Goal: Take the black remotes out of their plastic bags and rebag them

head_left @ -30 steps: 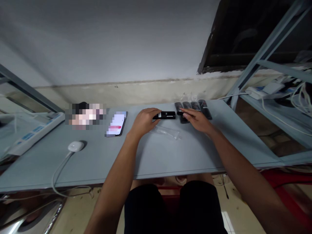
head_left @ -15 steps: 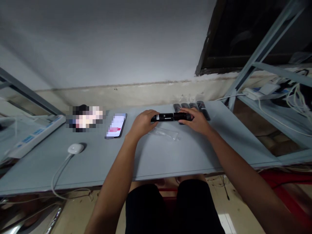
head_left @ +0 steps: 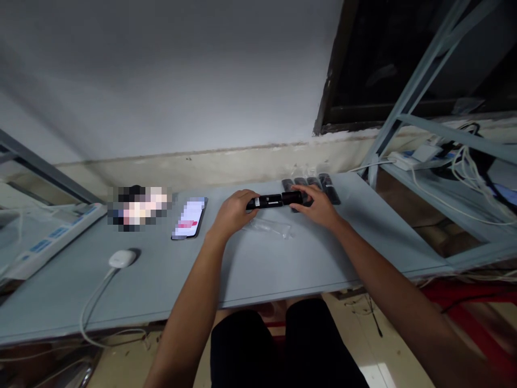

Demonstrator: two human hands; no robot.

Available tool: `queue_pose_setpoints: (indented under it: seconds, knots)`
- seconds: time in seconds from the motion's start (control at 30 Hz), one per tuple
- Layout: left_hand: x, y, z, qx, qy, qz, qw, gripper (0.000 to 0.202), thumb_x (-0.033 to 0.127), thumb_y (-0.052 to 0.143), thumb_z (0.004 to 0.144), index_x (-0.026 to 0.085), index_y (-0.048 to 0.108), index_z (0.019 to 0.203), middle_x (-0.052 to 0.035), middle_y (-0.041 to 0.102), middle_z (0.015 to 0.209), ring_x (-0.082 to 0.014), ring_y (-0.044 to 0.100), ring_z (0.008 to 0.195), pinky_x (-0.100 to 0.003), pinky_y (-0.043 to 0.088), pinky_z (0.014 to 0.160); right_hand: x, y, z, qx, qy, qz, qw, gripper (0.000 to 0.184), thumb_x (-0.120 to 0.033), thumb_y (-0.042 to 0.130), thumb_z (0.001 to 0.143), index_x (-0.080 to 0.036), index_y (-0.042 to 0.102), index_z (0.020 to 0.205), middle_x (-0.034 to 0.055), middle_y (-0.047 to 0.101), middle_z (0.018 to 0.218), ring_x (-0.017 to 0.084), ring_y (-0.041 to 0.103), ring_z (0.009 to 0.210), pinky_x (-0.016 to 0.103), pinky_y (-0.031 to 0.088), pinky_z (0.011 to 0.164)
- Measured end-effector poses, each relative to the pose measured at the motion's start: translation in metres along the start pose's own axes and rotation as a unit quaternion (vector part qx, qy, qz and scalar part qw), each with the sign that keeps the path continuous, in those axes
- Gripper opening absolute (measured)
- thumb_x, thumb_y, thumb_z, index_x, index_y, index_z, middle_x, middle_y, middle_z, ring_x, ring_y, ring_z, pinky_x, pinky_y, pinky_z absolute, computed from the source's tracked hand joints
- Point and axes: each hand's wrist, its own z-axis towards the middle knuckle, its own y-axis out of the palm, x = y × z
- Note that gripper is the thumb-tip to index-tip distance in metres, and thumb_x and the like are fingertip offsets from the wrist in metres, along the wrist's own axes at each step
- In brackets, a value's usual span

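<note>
My left hand [head_left: 236, 213] is closed around the left end of a black remote control [head_left: 269, 201], which lies level with its labelled back facing up. At its right end sits a glossy black cover [head_left: 291, 198], with a thin gap line between the two parts. The fingers of my right hand [head_left: 321, 209] pinch this cover. Whether the two parts are joined, I cannot tell. Just below the hands, a crumpled clear plastic bag [head_left: 270, 228] lies on the table. Several dark remote controls in clear bags [head_left: 328, 189] lie in a row behind my right hand.
A phone [head_left: 189, 218] with its screen lit lies left of my hands on the grey table [head_left: 266, 275]. Farther left are a white charger [head_left: 122, 258] with a cable and a power strip [head_left: 56, 237]. Metal shelf posts [head_left: 383, 145] flank the table; cables hang at right.
The view has turned slightly to the right and up. Both hands keep hold of the black parts, which stay end to end; no clear shift between them shows.
</note>
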Motion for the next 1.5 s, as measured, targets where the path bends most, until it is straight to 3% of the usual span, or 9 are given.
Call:
queue_pose_setpoints:
  seconds: [0.27, 0.6, 1.0, 1.33, 1.5]
  knots:
    - [-0.002, 0.003, 0.000, 0.017, 0.019, -0.010, 1.000, 0.036, 0.014, 0.067, 0.086, 0.023, 0.066, 0.121, -0.0060, 0.073, 0.121, -0.0249, 0.067, 0.111, -0.043, 0.055, 0.098, 0.002, 0.002, 0.000, 0.005, -0.018, 0.009, 1.000, 0.052, -0.033, 0.081, 0.083, -0.030, 0.069, 0.134, 0.0104, 0.069, 0.133, 0.031, 0.065, 0.119, 0.048, 0.062, 0.085]
    - [-0.003, 0.006, -0.002, 0.017, 0.006, -0.008, 1.000, 0.037, 0.016, 0.068, 0.086, 0.022, 0.068, 0.122, -0.0068, 0.072, 0.124, -0.0262, 0.067, 0.115, -0.044, 0.056, 0.101, 0.002, 0.004, -0.002, 0.027, -0.053, 0.007, 0.998, 0.047, -0.035, 0.080, 0.085, -0.029, 0.071, 0.130, 0.0101, 0.073, 0.126, 0.032, 0.066, 0.117, 0.051, 0.060, 0.092]
    - [-0.001, 0.008, -0.003, 0.022, 0.007, -0.029, 0.999, 0.038, 0.014, 0.067, 0.088, 0.022, 0.066, 0.125, -0.0082, 0.071, 0.124, -0.0265, 0.066, 0.116, -0.045, 0.056, 0.101, 0.002, 0.006, -0.001, 0.029, -0.044, 0.005, 0.999, 0.041, -0.035, 0.078, 0.087, -0.033, 0.071, 0.127, 0.0081, 0.072, 0.127, 0.032, 0.065, 0.122, 0.059, 0.054, 0.103]
    - [-0.010, 0.013, -0.002, 0.049, 0.025, -0.038, 0.998, 0.037, 0.016, 0.067, 0.091, 0.022, 0.065, 0.127, -0.0097, 0.070, 0.124, -0.0266, 0.066, 0.116, -0.048, 0.057, 0.103, 0.007, 0.016, -0.003, 0.048, -0.004, 0.065, 0.997, 0.042, -0.037, 0.079, 0.086, -0.031, 0.070, 0.127, 0.0084, 0.071, 0.132, 0.029, 0.064, 0.127, 0.054, 0.052, 0.109]
    - [-0.010, 0.017, -0.003, 0.056, 0.027, -0.031, 0.998, 0.035, 0.017, 0.064, 0.094, 0.022, 0.064, 0.129, -0.0109, 0.070, 0.124, -0.0266, 0.065, 0.118, -0.050, 0.055, 0.106, 0.006, 0.018, -0.004, 0.061, 0.072, 0.122, 0.988, 0.038, -0.047, 0.077, 0.087, -0.028, 0.074, 0.120, 0.0083, 0.075, 0.123, 0.029, 0.071, 0.113, 0.050, 0.058, 0.101]
